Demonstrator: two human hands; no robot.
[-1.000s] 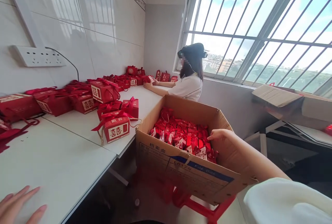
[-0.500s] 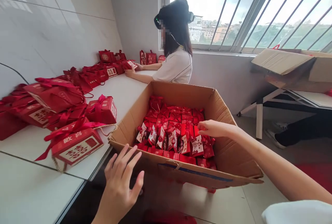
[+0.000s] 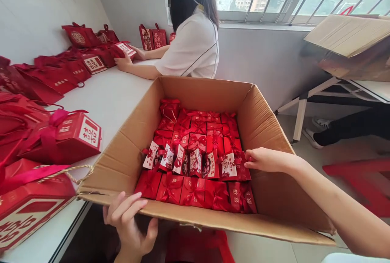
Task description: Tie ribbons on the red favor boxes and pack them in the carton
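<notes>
A cardboard box (image 3: 195, 219) stands open in front of me, packed with rows of red candy gift boxes (image 3: 172, 190) tied with red ribbon. Across its middle, a row of gift boxes (image 3: 198, 163) lies tilted, showing white printed ends. My right hand (image 3: 263, 160) reaches inside at the right, fingers drawn together against the red gift box (image 3: 243, 167) ending that row; the fingertips are partly hidden. At the near left rim, my left hand (image 3: 129, 220) has its fingers hooked over the cardboard edge, thumb outside below it.
Red gift boxes (image 3: 61, 137) and bags crowd the white table (image 3: 118, 88) at left. A co-worker (image 3: 195, 44) sits beyond, holding a gift box (image 3: 124, 50). Another cardboard box (image 3: 350, 35) rests on a stand at right. Red stools (image 3: 362, 182) and someone's shoes (image 3: 312, 137) are near the floor.
My view has tipped down and come closer to the box. My left hand has gone from spread in the air to the rim. My right hand has shifted right along the tilted row.
</notes>
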